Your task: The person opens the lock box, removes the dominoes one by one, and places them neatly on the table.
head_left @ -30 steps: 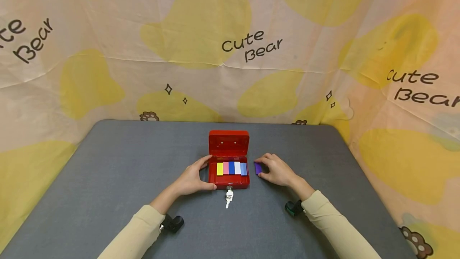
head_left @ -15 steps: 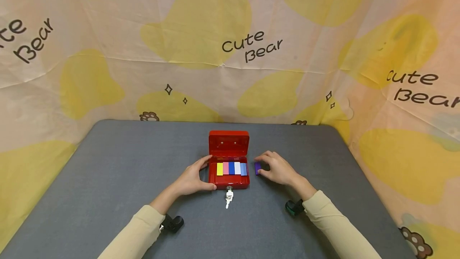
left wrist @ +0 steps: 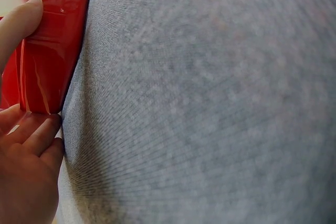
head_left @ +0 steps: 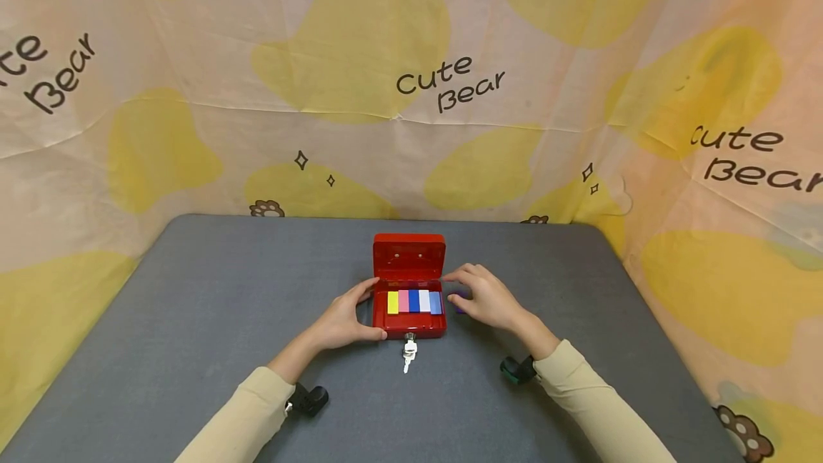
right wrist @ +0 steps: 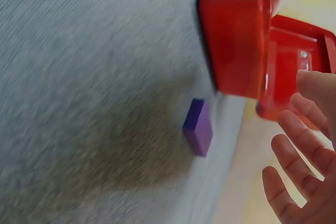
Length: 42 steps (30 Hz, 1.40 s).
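A small red cash box [head_left: 397,324] stands on the table with its lid [head_left: 409,257] raised. Several coloured blocks lie in a row inside it, a yellow block [head_left: 393,302] at the left and a light blue block [head_left: 436,302] at the right. My left hand [head_left: 343,319] holds the box's left end, thumb at the front corner and fingers round the side. Beside the box's right wall, a purple block [right wrist: 199,129] stands on the table. My right hand [head_left: 490,297] hovers just over that block, fingers spread and apart from it, partly hiding it in the head view.
A bunch of keys [head_left: 409,352] hangs from the lock at the front of the box. The grey table [head_left: 257,270] extends around it, with a patterned cloth [head_left: 360,41] behind and at the sides. A dark camera [head_left: 311,400] sits on the left wrist.
My right hand has let go of the purple block, which now stands on its edge, and has moved up and left towards the box. The left hand stays in place.
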Tool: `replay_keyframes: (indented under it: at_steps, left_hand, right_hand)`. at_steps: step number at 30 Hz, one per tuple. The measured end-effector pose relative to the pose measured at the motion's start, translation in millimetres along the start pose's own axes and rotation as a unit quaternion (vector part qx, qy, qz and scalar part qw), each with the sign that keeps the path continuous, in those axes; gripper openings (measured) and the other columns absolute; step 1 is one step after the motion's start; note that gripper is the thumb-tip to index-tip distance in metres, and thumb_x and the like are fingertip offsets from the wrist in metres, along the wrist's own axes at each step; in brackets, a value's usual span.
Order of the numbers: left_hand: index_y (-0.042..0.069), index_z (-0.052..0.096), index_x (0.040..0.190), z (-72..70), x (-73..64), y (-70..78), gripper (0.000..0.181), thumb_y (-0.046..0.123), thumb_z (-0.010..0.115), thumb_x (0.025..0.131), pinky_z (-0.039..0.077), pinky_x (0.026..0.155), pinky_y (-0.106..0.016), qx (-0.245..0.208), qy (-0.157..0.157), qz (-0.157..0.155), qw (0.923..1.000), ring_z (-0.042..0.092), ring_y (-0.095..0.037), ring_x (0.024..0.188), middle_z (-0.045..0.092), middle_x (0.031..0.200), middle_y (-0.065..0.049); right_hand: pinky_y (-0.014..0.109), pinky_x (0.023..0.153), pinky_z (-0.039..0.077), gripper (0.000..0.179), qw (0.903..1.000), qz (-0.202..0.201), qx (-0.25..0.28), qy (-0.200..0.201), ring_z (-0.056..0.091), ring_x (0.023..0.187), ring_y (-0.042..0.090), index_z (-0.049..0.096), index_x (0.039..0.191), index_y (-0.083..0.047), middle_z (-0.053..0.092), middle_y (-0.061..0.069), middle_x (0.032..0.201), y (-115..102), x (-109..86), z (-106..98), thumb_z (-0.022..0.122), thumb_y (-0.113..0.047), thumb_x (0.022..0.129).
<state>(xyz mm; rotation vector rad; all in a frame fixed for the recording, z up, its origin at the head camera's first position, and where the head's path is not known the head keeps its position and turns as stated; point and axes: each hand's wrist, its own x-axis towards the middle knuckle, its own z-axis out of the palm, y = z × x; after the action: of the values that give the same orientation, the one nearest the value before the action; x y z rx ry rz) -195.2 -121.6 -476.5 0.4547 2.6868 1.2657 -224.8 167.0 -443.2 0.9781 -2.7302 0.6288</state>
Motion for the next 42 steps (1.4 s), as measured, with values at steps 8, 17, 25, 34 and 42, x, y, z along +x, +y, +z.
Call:
replay_keyframes:
  at_steps: [8,17,25,34,42]
  left_hand:
    - [0.019,0.032,0.133,-0.5,0.0,0.6,0.091,0.036,0.079,0.057,0.038,0.092,-0.044,-0.001,0.000,-0.002,1.0000,0.044,-0.018,0.116,0.043,0.130,-0.002]
    - [0.019,0.032,0.133,-0.7,0.1,0.2,0.091,0.038,0.078,0.057,0.039,0.091,-0.043,0.003,-0.002,0.002,1.0000,0.044,-0.017,0.116,0.043,0.130,-0.002]
    - [0.020,0.032,0.133,-0.8,0.0,-0.6,0.091,0.039,0.078,0.057,0.038,0.091,-0.044,0.000,-0.006,0.001,1.0000,0.043,-0.018,0.116,0.042,0.130,-0.001]
    - [0.019,0.032,0.133,-1.6,-1.5,-0.7,0.090,0.036,0.078,0.058,0.036,0.093,-0.045,-0.001,-0.003,0.010,0.9999,0.044,-0.019,0.116,0.042,0.130,-0.002]
    - [0.020,0.032,0.133,-1.8,-2.6,-0.2,0.090,0.036,0.078,0.058,0.036,0.093,-0.044,-0.001,-0.003,0.013,0.9999,0.044,-0.018,0.116,0.042,0.131,-0.002]
  right_hand:
    - [0.029,0.078,0.046,0.036,0.9999,-0.012,0.007,-0.010,0.047,0.091,0.009,0.060,0.109,-0.016,0.057,0.000,0.101,-15.7,10.5,0.6,0.066,-0.025,0.075]
    - [0.030,0.082,0.045,0.036,0.9993,-0.022,-0.001,-0.032,0.048,0.096,0.010,0.058,0.111,-0.017,0.055,-0.004,0.107,-30.1,20.6,9.0,0.064,-0.028,0.077]
    - [0.029,0.085,0.044,0.042,0.9967,-0.029,-0.005,-0.076,0.048,0.099,0.009,0.055,0.117,-0.019,0.053,-0.004,0.112,-43.6,30.6,15.6,0.062,-0.033,0.077]
    - [0.030,0.084,0.045,0.041,0.9946,-0.042,-0.020,-0.093,0.050,0.098,0.012,0.055,0.116,-0.017,0.055,-0.003,0.110,-53.8,40.0,28.2,0.061,-0.032,0.078]
    - [0.028,0.082,0.046,0.044,0.9945,-0.045,-0.024,-0.092,0.051,0.094,0.011,0.056,0.115,-0.016,0.057,-0.002,0.109,-60.1,45.7,40.6,0.062,-0.034,0.076]
